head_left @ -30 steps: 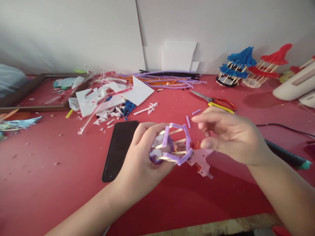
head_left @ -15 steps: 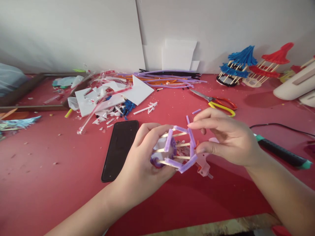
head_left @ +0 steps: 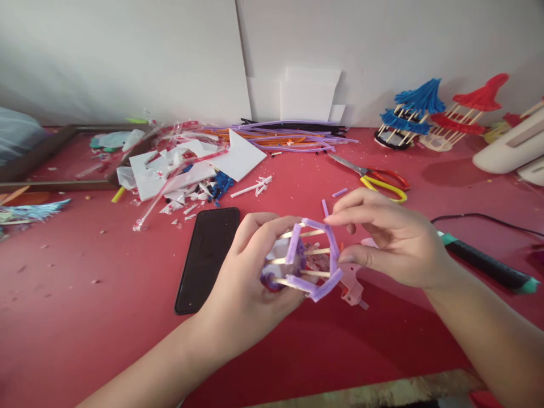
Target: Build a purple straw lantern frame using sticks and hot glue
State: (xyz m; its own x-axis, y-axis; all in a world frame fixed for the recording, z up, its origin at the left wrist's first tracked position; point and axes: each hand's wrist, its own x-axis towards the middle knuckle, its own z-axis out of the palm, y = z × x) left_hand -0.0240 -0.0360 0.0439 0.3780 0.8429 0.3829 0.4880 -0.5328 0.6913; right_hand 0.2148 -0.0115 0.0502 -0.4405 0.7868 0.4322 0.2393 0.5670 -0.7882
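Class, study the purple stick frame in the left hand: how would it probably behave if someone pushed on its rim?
The purple stick frame is probably light, being mostly thin sticks and open gaps. The sticks look straight, so they may feel fairly stiff. The rim may flex or come apart, since its short strips leave a gap on the left.

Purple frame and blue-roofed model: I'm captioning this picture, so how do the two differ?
The purple frame is tipped over in the left hand; the blue-roofed model stands on the red table. The purple frame ends in an open ring, while the blue-roofed model has two blue tiers, the upper peaked. The frame's base is edged purple, the model's black. Both have pale sticks.
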